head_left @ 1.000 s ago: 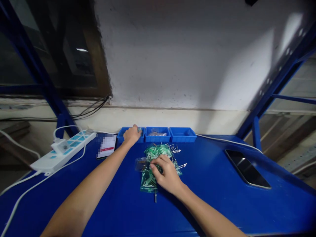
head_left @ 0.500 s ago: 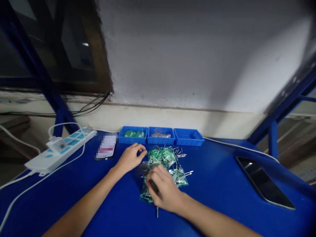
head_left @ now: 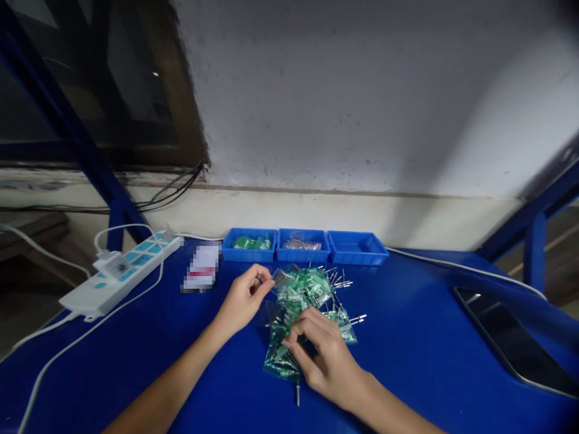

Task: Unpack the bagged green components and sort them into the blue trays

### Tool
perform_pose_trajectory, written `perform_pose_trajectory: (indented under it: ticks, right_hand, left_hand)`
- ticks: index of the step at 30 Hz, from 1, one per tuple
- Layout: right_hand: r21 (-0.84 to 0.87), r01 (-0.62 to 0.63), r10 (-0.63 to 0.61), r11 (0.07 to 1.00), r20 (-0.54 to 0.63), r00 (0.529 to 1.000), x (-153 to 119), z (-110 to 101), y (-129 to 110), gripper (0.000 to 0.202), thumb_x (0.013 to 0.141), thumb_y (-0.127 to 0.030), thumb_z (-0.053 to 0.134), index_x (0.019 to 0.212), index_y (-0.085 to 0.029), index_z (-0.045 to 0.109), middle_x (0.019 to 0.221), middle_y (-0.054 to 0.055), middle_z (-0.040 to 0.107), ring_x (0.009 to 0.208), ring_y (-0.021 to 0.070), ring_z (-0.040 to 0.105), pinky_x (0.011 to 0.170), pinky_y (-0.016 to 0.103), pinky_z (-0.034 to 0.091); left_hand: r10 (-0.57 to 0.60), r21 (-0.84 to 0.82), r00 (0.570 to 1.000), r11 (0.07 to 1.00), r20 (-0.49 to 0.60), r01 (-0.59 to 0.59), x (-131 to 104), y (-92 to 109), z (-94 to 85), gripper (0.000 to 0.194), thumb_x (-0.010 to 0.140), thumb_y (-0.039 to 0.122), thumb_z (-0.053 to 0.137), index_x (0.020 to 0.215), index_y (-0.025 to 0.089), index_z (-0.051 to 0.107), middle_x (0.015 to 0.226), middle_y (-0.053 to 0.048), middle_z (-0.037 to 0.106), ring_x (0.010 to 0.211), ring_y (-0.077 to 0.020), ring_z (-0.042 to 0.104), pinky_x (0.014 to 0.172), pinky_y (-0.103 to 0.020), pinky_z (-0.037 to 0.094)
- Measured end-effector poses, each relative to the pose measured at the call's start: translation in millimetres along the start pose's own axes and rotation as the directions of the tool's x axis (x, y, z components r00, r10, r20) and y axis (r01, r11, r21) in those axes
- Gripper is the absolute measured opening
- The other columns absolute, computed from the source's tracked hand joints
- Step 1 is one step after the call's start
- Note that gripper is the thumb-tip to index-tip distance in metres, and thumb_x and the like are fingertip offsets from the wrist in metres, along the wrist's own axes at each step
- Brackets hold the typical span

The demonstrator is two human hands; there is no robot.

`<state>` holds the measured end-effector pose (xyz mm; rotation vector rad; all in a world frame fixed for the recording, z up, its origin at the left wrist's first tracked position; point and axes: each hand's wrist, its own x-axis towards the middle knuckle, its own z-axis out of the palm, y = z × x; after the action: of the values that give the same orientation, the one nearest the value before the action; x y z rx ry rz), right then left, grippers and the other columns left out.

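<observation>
My left hand (head_left: 246, 298) is closed in a pinch at the left of the pile, with the edge of a small clear plastic bag (head_left: 281, 278) at its fingertips. My right hand (head_left: 328, 352) pinches thumb and forefinger together over the front of the pile; what lies between them is too small to make out. Beneath and between both hands is a heap of small green-tinted packets (head_left: 307, 286) with metal pins sticking out. One larger green packet (head_left: 278, 358) lies in front, partly behind my right hand. A single metal pin (head_left: 298, 395) points toward me.
Along the wall stand three blue bins: one with green pieces (head_left: 248, 256), one with clear packets (head_left: 302, 258), and one bare (head_left: 357, 259). A white power strip (head_left: 122, 277) with cords and a blurred phone (head_left: 202, 268) are left. A dark tablet (head_left: 511, 337) lies right.
My left hand's fingers have closed at the clear bag's edge. My right hand's thumb and forefinger have come together above the front packet. The view has shifted slightly.
</observation>
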<state>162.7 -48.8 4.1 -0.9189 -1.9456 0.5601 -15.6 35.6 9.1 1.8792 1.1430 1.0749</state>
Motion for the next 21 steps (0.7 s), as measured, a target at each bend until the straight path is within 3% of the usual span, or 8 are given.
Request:
perform_pose_trajectory:
  ticks: [2,4,7,9,10,14,21]
  right_hand:
    - [0.117,-0.152,0.151,0.981,0.015,0.988,1,2,-3,0.009,0.084,-0.02,0.053,0.075,-0.021,0.05,0.07,0.0,0.053,0.065,0.0147,0.048,0.061,0.028,0.037]
    - [0.353,-0.309,0.329,0.883,0.004,0.944,5,2,-4,0.01,0.084,-0.03,0.056,0.083,-0.022,0.049,0.07,-0.001,0.052,0.063,0.0137,0.048,0.059,0.027,0.037]
    - [0.742,-0.387,0.519,0.548,0.061,0.853,12,-2,-2,0.028,0.087,-0.048,0.046,0.101,-0.024,0.043,0.077,0.0,0.057,0.065,0.0155,0.054,0.061,0.029,0.041]
    - [0.847,-0.387,0.576,0.365,0.121,0.809,15,-4,-1,0.035,0.087,-0.053,0.041,0.106,-0.024,0.041,0.077,0.002,0.06,0.066,0.0171,0.058,0.061,0.03,0.042]
    - [0.86,-0.394,0.599,0.325,0.136,0.79,16,-4,-1,0.036,0.086,-0.053,0.046,0.106,-0.023,0.042,0.075,0.001,0.06,0.065,0.017,0.058,0.061,0.03,0.042]
    - [0.835,-0.385,0.674,0.392,0.023,0.738,16,-2,2,0.046,0.07,-0.035,0.073,0.107,-0.022,0.048,0.066,-0.005,0.054,0.057,0.0109,0.052,0.059,0.025,0.041]
    - [0.638,-0.382,0.632,0.669,-0.216,0.744,12,-2,11,0.042,0.072,-0.038,0.069,0.108,-0.018,0.058,0.076,0.0,0.058,0.064,0.0126,0.053,0.06,0.026,0.043]
  left_hand:
    - [0.061,-0.06,0.996,0.996,-0.066,-0.065,-6,9,10.1,0.01,0.084,0.029,0.053,0.08,0.019,0.052,0.067,0.003,0.05,0.057,-0.0097,0.046,0.055,-0.021,0.037]
    - [0.145,-0.064,0.983,0.986,-0.112,-0.153,-11,16,16.0,0.009,0.083,0.025,0.055,0.078,0.018,0.055,0.07,0.002,0.052,0.059,-0.0096,0.048,0.057,-0.021,0.039]
    - [0.297,-0.043,0.947,0.952,-0.121,-0.304,-14,20,15.8,0.007,0.081,0.019,0.058,0.076,0.018,0.062,0.072,0.001,0.053,0.063,-0.0099,0.05,0.058,-0.021,0.04]
    - [0.369,-0.035,0.924,0.927,-0.102,-0.374,-14,20,12.5,0.007,0.08,0.016,0.06,0.077,0.019,0.065,0.073,0.0,0.053,0.067,-0.0103,0.052,0.058,-0.021,0.04]
    - [0.389,-0.033,0.917,0.919,-0.087,-0.393,-14,20,11.0,0.007,0.08,0.015,0.06,0.078,0.019,0.066,0.074,0.0,0.053,0.068,-0.0104,0.052,0.059,-0.021,0.041]
    - [0.35,-0.032,0.937,0.936,-0.004,-0.35,-15,18,9.4,0.006,0.081,0.016,0.059,0.08,0.018,0.065,0.074,-0.001,0.055,0.066,-0.0107,0.052,0.059,-0.022,0.041]
    - [0.117,-0.045,0.988,0.993,0.104,-0.113,-14,15,19.4,0.018,0.086,0.023,0.049,0.085,0.018,0.067,0.075,-0.001,0.054,0.067,-0.0115,0.05,0.061,-0.023,0.038]
